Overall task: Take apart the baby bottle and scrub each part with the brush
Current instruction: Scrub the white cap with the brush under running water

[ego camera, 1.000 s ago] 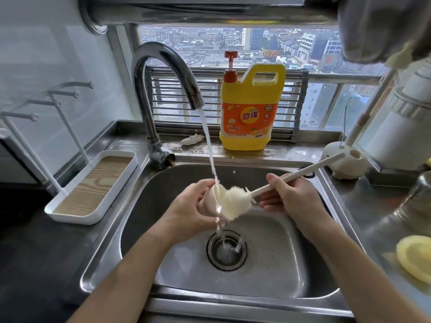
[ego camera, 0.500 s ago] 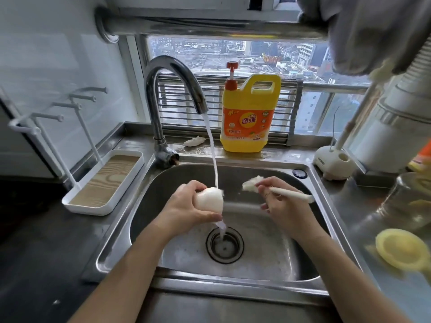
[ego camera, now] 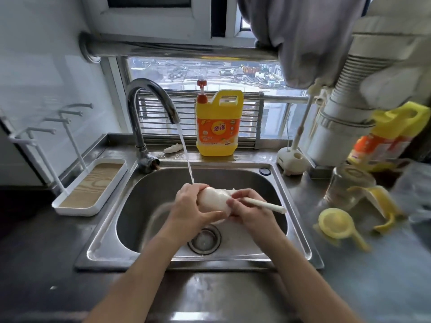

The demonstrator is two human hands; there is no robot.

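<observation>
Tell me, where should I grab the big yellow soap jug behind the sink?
Probably by the loop handle at the top of the soap jug, reaching over the sink from the front. It stands upright, the handle has a hole for fingers, and the red pump sits beside it, out of the way.

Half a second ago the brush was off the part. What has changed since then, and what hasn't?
The right hand has brought the brush leftward, back against the white bottle part; before, its head was held clear to the right. Nothing was picked up or let go. The left hand still grips the part and the right still holds the brush handle. The tap keeps running over the sink.
</observation>
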